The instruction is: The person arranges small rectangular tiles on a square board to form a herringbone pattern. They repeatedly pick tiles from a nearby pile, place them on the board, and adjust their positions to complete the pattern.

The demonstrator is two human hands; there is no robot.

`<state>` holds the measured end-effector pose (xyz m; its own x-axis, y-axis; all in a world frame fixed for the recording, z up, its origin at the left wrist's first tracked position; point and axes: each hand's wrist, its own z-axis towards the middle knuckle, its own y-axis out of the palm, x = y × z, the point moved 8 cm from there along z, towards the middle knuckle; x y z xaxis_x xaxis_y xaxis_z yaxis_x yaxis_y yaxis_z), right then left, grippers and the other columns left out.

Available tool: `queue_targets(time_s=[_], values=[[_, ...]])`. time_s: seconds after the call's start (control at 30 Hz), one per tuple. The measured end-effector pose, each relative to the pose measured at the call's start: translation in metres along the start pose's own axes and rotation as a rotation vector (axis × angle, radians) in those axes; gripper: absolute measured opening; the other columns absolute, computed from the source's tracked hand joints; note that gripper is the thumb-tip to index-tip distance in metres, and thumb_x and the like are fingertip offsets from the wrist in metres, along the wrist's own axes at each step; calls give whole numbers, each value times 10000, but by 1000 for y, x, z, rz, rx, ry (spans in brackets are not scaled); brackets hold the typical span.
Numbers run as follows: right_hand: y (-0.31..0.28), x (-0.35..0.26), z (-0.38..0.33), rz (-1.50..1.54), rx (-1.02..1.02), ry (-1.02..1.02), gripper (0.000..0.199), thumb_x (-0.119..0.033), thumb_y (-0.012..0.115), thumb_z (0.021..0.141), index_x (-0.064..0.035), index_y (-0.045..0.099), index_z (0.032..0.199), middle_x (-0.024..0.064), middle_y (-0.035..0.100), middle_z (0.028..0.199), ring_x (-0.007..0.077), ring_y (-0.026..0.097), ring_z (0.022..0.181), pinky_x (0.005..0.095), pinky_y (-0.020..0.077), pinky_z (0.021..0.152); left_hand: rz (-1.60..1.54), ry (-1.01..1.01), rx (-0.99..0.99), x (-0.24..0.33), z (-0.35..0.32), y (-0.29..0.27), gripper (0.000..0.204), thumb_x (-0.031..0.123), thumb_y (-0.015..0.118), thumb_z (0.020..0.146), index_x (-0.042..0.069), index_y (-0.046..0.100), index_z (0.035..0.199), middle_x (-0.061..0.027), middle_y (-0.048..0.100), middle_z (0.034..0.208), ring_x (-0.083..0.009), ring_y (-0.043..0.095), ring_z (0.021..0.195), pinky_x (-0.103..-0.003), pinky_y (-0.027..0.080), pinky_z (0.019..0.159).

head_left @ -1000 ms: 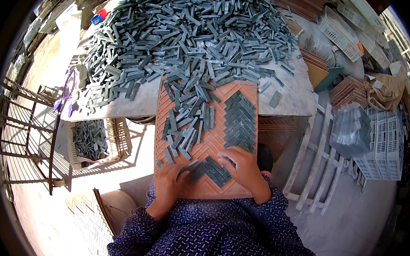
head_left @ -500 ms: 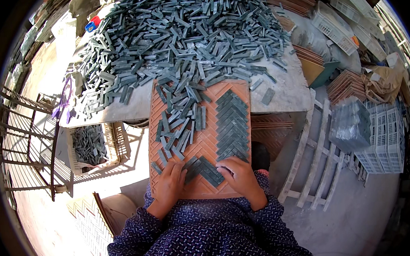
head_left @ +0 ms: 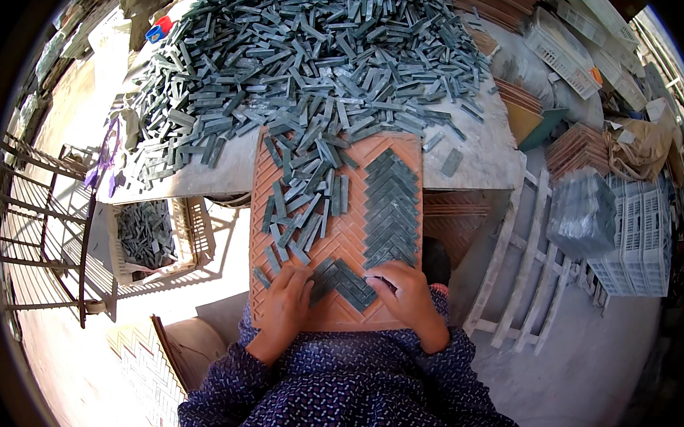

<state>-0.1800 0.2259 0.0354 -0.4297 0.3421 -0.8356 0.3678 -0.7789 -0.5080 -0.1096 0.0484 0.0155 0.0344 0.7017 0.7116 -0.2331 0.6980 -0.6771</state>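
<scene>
An orange herringbone-grooved board (head_left: pixel 336 249) leans from the table edge to my lap. Dark green stone strips fill a herringbone column (head_left: pixel 393 210) on its right side. A shorter zigzag of set strips (head_left: pixel 352 286) lies along the lower middle, between my hands. My left hand (head_left: pixel 283 302) is closed at the lower left of the board, its fingertips by the zigzag's left end; whatever they hold is hidden. My right hand (head_left: pixel 406 294) pinches a small dark strip (head_left: pixel 382 283), partly covered by the fingers, at the zigzag's right end. Loose strips (head_left: pixel 306 196) lie on the board's upper left.
A large heap of strips (head_left: pixel 309 59) covers the table (head_left: pixel 475 154). Below left stands a crate (head_left: pixel 183 235) of strips, beside a metal rack (head_left: pixel 45 231). At right are a pale slatted frame (head_left: pixel 517 257), wrapped tile sheets (head_left: pixel 582 212) and stacked plastic crates (head_left: pixel 631 235).
My right hand has turned slightly, showing more of the dark strip between thumb and finger. The left hand stays nearly in place. The whole view has shifted a little.
</scene>
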Motion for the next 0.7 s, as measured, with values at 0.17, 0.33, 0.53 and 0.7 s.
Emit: queue_targets(time_s=[0.17, 0.33, 0.53, 0.7], values=[[13, -10, 41, -98, 17, -62, 139, -60, 681, 775, -12, 618, 889, 124, 642, 825, 301, 629, 713, 355, 499, 616, -7, 27, 3, -1, 8, 7, 178, -23, 613, 779, 7, 601, 954, -143, 570, 885, -338, 577, 814, -390, 473, 700], [49, 1, 79, -221, 18, 5, 265, -103, 733, 732, -28, 583, 938, 137, 625, 784, 283, 626, 677, 335, 488, 588, -27, 40, 8, 1, 12, 1, 172, -3, 619, 778, 8, 598, 948, -142, 567, 881, -339, 570, 818, -397, 465, 705], [47, 27, 71, -33, 86, 263, 241, -29, 671, 745, -24, 553, 955, 153, 643, 788, 298, 645, 698, 339, 510, 610, 112, 111, 67, 5, 34, -6, 269, 46, 611, 791, 2, 575, 1053, -128, 542, 884, -310, 542, 831, -383, 447, 709], [28, 34, 33, 94, 5, 329, 219, -1, 633, 781, 17, 595, 996, 89, 661, 800, 129, 635, 705, 260, 512, 628, 259, 115, 91, -1, 39, 0, 369, 38, 587, 782, 7, 542, 1146, -117, 528, 931, -293, 528, 837, -378, 447, 716]])
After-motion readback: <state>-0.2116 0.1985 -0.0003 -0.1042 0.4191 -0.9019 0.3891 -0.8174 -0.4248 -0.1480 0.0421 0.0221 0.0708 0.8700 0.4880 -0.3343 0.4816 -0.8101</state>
